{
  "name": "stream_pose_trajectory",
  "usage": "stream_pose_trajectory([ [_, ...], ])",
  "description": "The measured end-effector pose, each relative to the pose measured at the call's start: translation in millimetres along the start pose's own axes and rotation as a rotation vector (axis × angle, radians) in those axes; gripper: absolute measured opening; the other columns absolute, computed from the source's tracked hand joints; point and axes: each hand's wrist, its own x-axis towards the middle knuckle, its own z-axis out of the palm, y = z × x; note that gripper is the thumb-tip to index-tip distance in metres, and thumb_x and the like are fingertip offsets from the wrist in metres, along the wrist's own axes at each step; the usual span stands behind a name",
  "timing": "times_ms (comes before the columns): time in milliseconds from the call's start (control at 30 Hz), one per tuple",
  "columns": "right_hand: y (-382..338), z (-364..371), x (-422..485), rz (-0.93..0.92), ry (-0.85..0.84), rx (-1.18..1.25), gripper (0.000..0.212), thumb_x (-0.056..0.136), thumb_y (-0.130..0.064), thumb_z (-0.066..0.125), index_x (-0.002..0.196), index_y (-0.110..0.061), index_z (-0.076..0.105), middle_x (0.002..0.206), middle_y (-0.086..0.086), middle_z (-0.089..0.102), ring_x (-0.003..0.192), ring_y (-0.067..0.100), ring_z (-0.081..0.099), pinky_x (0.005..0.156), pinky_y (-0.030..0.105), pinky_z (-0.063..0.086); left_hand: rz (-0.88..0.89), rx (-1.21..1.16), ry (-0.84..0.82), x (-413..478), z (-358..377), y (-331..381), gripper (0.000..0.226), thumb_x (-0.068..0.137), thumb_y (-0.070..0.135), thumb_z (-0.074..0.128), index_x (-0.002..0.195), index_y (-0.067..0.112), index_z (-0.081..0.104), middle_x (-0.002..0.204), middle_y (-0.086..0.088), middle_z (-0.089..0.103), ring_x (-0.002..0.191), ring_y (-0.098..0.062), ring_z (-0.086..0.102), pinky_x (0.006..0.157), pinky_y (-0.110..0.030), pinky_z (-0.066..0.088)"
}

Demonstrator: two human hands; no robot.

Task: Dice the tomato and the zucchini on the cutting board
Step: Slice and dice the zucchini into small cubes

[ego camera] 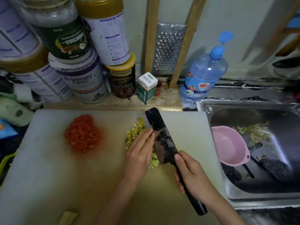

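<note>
Right hand (193,174) grips cleaver (162,137), pointing away and left

- Single wide-angle view from the head, aimed forward and steeply down onto the cutting board (48,159).
- Close in — board filling the lower frame, cut off at the bottom edge.
- Facing the wall (243,21) behind the worktop (162,101); stacked tins (81,82) upper left, sink (243,103) at right — straight lines bowed near the edges.

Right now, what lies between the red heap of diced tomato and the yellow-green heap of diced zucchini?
Nothing: the head view shows only bare white cutting board between the red heap of diced tomato and the yellow-green heap of diced zucchini.
</note>
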Motion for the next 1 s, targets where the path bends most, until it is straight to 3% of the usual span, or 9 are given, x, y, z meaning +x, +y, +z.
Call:
stream_pose_trajectory([
  [100, 6.7, -13.0, 6.7, -0.011, -0.036, -0.022, 0.031, 0.102, -0.027, 0.038, 0.076, -0.01, 0.041, 0.056, 0.009, 0.047, 0.038, 0.02, 0.043, 0.042, 0.028, 0.039, -0.033, 0.09, 0.026, 1.6, 5.0, 1.3, 0.024, 0.09, 0.007, 0.057, 0.105, -0.002, 0.072, 0.107, -0.015, 0.071, 0.101, -0.023, 0.066, 0.098, -0.027, 0.05],
  [167, 9.3, -20.6, 11.5, -0.016, -0.057, -0.005, 0.03, 0.102, -0.027, 0.038, 0.077, -0.009, 0.042, 0.057, 0.011, 0.048, 0.039, 0.021, 0.043, 0.042, 0.03, 0.039, -0.053, 0.179, -0.001, -3.5, 8.1, 2.5, 0.023, 0.089, 0.009, 0.055, 0.098, -0.001, 0.074, 0.098, -0.013, 0.072, 0.092, -0.025, 0.069, 0.083, -0.036, 0.058],
  [267, 11.2, -31.8, 19.3, -0.049, -0.089, -0.035, 0.028, 0.101, -0.026, 0.037, 0.08, -0.012, 0.045, 0.054, 0.01, 0.048, 0.04, 0.02, 0.043, 0.042, 0.032, 0.039, -0.046, 0.289, -0.049, -12.9, 9.1, 2.3, 0.02, 0.087, 0.009, 0.059, 0.097, 0.003, 0.075, 0.101, -0.011, 0.073, 0.1, -0.027, 0.064, 0.08, -0.042, 0.055],
  [400, 21.6, -49.3, 32.2, -0.343, -0.106, -0.46, 0.023, 0.097, -0.042, 0.037, 0.084, -0.027, 0.049, 0.051, -0.004, 0.047, 0.042, 0.014, 0.047, 0.043, 0.031, 0.036, -0.285, 0.303, 0.113, -6.9, -12.6, 12.1, 0.027, 0.085, 0.002, 0.063, 0.11, 0.002, 0.071, 0.114, -0.011, 0.069, 0.108, -0.025, 0.059, 0.094, -0.041, 0.047],
  [500, 27.2, -61.8, 45.5, -0.629, -0.064, -0.866, 0.024, 0.094, -0.043, 0.05, 0.091, -0.022, 0.06, 0.062, -0.005, 0.057, 0.047, 0.016, 0.055, 0.041, 0.028, 0.041, -0.395, 0.3, 0.24, 5.0, -39.4, 26.3, 0.025, 0.089, 0.002, 0.057, 0.111, -0.002, 0.067, 0.112, -0.014, 0.065, 0.105, -0.024, 0.056, 0.094, -0.035, 0.044],
  [600, 30.3, -71.9, 57.8, -0.778, -0.069, -1.016, 0.026, 0.078, -0.036, 0.075, 0.09, -0.014, 0.066, 0.065, -0.001, 0.06, 0.049, 0.02, 0.058, 0.038, 0.028, 0.044, -0.215, 0.306, 0.088, 7.9, -50.5, 36.3, 0.022, 0.093, 0.012, 0.057, 0.106, -0.001, 0.069, 0.108, -0.014, 0.065, 0.1, -0.026, 0.058, 0.088, -0.035, 0.048],
  [767, 25.6, -78.2, 69.7, -0.991, -0.1, -1.103, 0.031, 0.07, -0.036, 0.081, 0.08, -0.014, 0.061, 0.06, -0.002, 0.057, 0.048, 0.019, 0.056, 0.038, 0.025, 0.037, -0.012, 0.177, -0.267, 13.2, -42.3, 33.5, 0.019, 0.095, 0.023, 0.06, 0.099, 0.009, 0.071, 0.098, -0.005, 0.066, 0.089, -0.022, 0.062, 0.072, -0.038, 0.053],
  [1000, 12.0, -64.6, 73.3, -1.134, -0.122, -1.124, 0.035, 0.067, -0.036, 0.083, 0.078, -0.013, 0.059, 0.06, -0.001, 0.057, 0.047, 0.019, 0.054, 0.035, 0.028, 0.04, 0.013, 0.06, -0.299, 35.8, -18.4, 36.9, 0.025, 0.095, 0.026, 0.056, 0.102, 0.01, 0.073, 0.095, -0.005, 0.063, 0.087, -0.018, 0.058, 0.065, -0.029, 0.05],
])
